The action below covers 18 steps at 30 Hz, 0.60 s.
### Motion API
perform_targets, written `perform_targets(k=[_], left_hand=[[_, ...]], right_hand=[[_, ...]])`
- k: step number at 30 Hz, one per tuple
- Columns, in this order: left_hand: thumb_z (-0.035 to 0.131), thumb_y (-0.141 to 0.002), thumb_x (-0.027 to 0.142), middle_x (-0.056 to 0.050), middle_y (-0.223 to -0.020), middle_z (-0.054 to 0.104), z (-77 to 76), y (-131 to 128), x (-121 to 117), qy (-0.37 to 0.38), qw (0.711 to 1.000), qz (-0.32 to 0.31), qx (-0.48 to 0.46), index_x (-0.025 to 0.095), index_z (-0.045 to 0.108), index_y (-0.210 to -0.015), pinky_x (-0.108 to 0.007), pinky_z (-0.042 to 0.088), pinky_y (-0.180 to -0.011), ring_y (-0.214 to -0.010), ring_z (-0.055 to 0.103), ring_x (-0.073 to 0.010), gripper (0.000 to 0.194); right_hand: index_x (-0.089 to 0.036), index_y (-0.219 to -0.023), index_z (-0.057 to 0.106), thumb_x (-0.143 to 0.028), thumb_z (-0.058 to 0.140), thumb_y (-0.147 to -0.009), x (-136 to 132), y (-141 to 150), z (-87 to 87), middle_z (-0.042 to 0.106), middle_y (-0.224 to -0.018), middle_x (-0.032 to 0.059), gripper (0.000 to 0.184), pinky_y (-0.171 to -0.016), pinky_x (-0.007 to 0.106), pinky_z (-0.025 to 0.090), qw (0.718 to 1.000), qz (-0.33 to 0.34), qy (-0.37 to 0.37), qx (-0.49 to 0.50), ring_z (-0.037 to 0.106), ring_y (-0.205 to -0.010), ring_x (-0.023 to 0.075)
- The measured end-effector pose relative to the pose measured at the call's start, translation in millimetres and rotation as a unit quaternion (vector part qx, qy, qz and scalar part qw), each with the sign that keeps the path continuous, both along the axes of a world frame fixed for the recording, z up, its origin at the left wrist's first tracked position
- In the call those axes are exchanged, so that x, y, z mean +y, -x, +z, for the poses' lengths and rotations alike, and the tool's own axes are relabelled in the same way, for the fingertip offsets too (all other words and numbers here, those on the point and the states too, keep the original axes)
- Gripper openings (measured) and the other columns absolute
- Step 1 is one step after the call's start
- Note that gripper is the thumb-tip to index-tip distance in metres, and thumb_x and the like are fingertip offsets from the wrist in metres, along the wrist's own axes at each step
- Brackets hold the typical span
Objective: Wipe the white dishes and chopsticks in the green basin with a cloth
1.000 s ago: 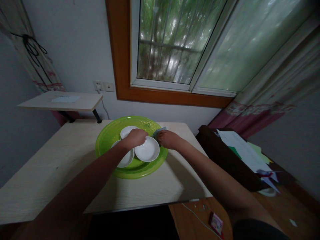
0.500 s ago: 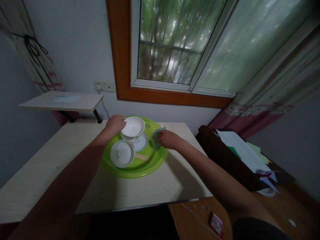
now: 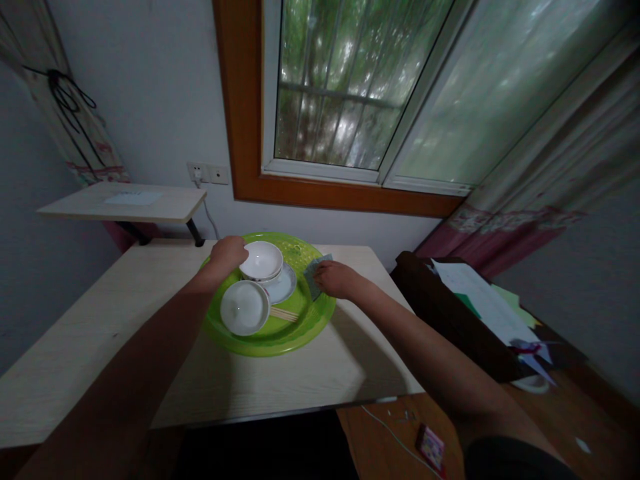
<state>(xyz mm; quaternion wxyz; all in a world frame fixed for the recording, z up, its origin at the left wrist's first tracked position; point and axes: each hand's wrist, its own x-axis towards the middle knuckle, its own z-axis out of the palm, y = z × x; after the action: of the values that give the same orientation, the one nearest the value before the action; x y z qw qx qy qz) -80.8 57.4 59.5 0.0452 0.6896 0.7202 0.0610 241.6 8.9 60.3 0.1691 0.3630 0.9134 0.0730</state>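
On the far left part of a round green plastic tray (image 3: 307,328), a round white ceramic bowl (image 3: 261,258) sits just right of the nearer left hand (image 3: 229,254), fingers closed on its rim. Farther right, the right hand (image 3: 337,278) pinches a flat grey-green cloth (image 3: 310,275).

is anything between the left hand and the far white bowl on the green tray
Nothing visible: the left hand is at the rim of the far white bowl. Another white bowl sits nearer the person; the cloth in the right hand is on the other side.
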Motion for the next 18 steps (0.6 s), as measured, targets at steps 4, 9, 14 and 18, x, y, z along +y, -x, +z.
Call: perform_targets(k=[4, 9, 14, 18], left_hand=[[0.056, -0.091, 0.02, -0.021, -0.123, 0.079, -3.1, -4, -5, -0.003, 1.0, -0.004, 0.014, 0.016, 0.083, -0.119, -0.039, 0.056, -0.093, -0.115, 0.074, -0.0335, 0.039], [0.055, -0.092, 0.021, -0.02, -0.124, 0.079, -8.4, -7, -7, 0.007, 1.0, 0.003, 0.012, 0.018, 0.082, -0.12, -0.037, 0.056, -0.094, -0.115, 0.074, -0.0324, 0.039], [0.054, -0.1, 0.039, -0.018, -0.127, 0.078, 0.5, -2, -5, 0.013, 1.0, -0.01, 0.008, 0.018, 0.081, -0.123, -0.039, 0.055, -0.097, -0.116, 0.072, -0.0338, 0.041], [0.048, -0.104, 0.041, -0.02, -0.137, 0.072, 7.4, 18, 1, -0.119, 0.993, -0.014, 0.019, 0.016, 0.076, -0.132, -0.045, 0.049, -0.109, -0.129, 0.063, -0.0372, 0.047]], right_hand=[[-0.009, -0.107, 0.084, -0.012, 0.051, -0.101, 1, 1, 2.7, 0.081, -0.117, 0.0208, 0.033, -0.114, 0.038, 0.044, 0.999, 0.027, 0.013, -0.018, 0.07, -0.118, 0.0293], [-0.009, -0.105, 0.085, -0.016, 0.053, -0.103, 0, 6, 5.7, 0.081, -0.118, 0.0202, 0.032, -0.112, 0.037, 0.045, 0.999, 0.02, 0.01, -0.035, 0.069, -0.121, 0.0296], [-0.007, -0.111, 0.085, -0.026, 0.055, -0.106, -12, 18, 7.6, 0.082, -0.115, 0.022, 0.035, -0.104, 0.039, 0.052, 0.998, -0.023, 0.017, -0.057, 0.072, -0.12, 0.0333], [-0.01, -0.118, 0.084, -0.037, 0.056, -0.108, -34, 30, 17.2, 0.081, -0.118, 0.0231, 0.04, -0.093, 0.038, 0.056, 0.993, -0.082, 0.068, -0.054, 0.078, -0.111, 0.0334]])
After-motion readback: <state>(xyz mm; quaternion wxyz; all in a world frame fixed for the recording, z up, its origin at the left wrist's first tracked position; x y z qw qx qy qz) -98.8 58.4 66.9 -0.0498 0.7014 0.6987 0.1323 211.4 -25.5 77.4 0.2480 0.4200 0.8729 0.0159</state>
